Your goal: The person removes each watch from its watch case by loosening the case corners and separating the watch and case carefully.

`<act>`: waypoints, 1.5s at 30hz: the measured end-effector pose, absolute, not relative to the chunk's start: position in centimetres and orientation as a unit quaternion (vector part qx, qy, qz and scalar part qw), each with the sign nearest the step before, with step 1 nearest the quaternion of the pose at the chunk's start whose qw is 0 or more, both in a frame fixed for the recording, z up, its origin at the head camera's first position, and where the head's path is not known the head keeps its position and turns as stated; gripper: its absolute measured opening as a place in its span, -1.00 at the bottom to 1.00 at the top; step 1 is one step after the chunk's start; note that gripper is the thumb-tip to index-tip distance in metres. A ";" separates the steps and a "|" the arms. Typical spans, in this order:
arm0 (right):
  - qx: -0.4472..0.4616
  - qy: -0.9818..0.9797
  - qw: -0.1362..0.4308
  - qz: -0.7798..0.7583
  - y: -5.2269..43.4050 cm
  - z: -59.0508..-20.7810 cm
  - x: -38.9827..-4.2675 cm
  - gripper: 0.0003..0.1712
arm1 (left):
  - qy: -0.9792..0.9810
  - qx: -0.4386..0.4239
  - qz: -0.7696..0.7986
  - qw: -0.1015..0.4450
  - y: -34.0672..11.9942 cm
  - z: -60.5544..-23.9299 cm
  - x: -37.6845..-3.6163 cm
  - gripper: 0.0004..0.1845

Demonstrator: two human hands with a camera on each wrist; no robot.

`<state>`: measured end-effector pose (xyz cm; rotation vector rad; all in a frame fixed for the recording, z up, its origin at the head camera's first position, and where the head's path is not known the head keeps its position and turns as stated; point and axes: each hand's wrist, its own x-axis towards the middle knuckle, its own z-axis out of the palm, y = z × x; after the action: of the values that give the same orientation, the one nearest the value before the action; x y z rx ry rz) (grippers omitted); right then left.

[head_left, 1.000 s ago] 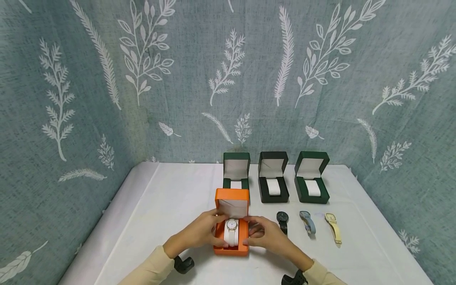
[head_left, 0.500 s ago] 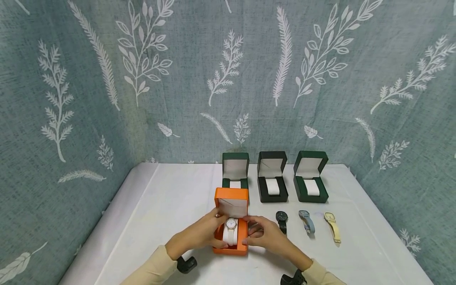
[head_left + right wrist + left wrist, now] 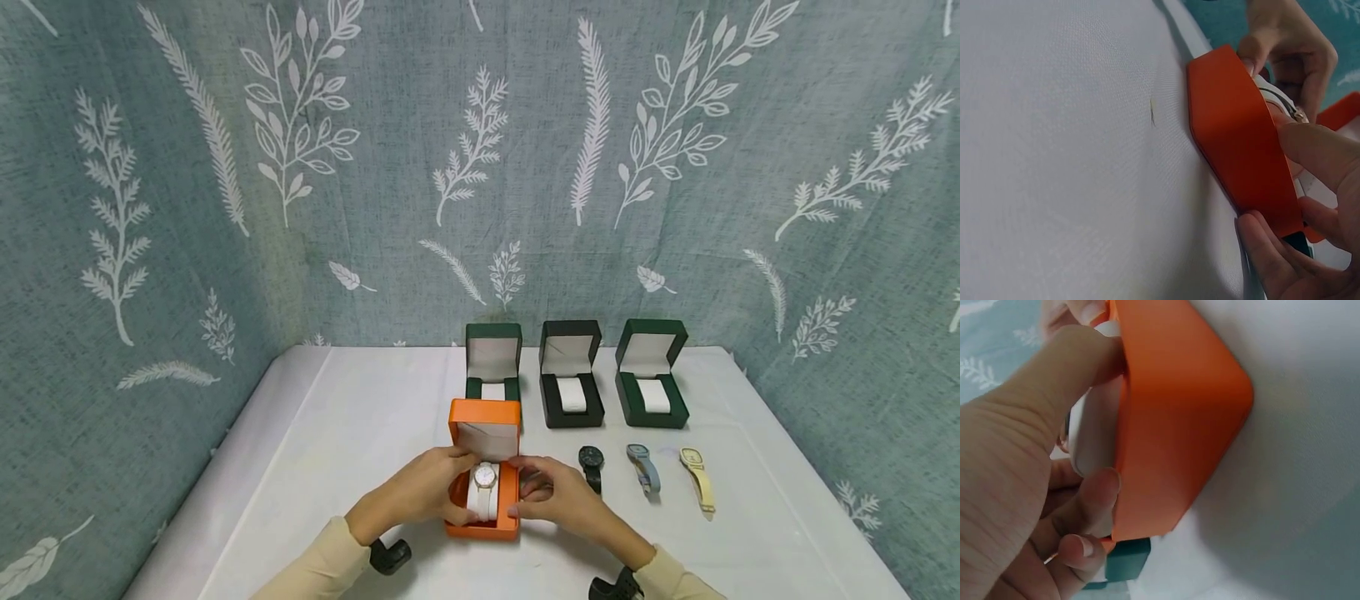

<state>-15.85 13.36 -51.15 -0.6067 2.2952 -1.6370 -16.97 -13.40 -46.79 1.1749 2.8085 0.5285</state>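
An open orange watch box (image 3: 483,532) stands on the white table in front of me. Inside it a white cushion (image 3: 492,503) carries a watch (image 3: 486,476) with a round white dial and pale strap. My left hand (image 3: 426,492) reaches in over the box's left side, its thumb and fingers curled about the cushion; their tips are partly hidden inside. My right hand (image 3: 561,498) grips the box's right side, the thumb near the front and fingers farther back. In the right wrist view some of its fingers (image 3: 1266,250) lie against the outer wall.
Behind stand a green box (image 3: 492,332), a black box (image 3: 572,333) and another green box (image 3: 652,333), all with raised lids and white cushions. Right of my right hand lie a black watch (image 3: 592,458), a blue watch (image 3: 643,468) and a yellow watch (image 3: 697,479). A leaf-patterned cloth (image 3: 397,167) surrounds the table.
Both hands stay at the orange box. The head view shifts slightly, and the left fingers and the watch show only tiny movement; nothing is let go.
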 end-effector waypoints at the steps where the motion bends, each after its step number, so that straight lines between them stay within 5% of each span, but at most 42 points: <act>1: -0.209 0.789 0.130 -0.563 13.4 -51.2 -15.9 -0.26 | 0.908 0.381 0.174 0.024 -13.4 -46.8 -17.0 -0.31; 28: -0.216 0.785 0.135 -0.564 13.5 -50.9 -16.2 -0.21 | 0.878 0.360 0.317 0.007 -14.4 -46.8 -17.0 -0.35; 38: -0.251 0.789 0.091 -0.554 13.6 -48.7 -15.8 -0.23 | 0.873 0.367 0.321 0.004 -14.4 -46.4 -16.7 -0.36; 45: -0.282 0.774 0.106 -0.557 13.0 -48.4 -15.6 -0.07 | 0.870 0.373 0.322 -0.004 -14.3 -46.1 -16.6 -0.33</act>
<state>-15.58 12.98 -48.36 -0.8315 2.2800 -1.6407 -16.65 -14.26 -46.13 1.1746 2.7409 1.0141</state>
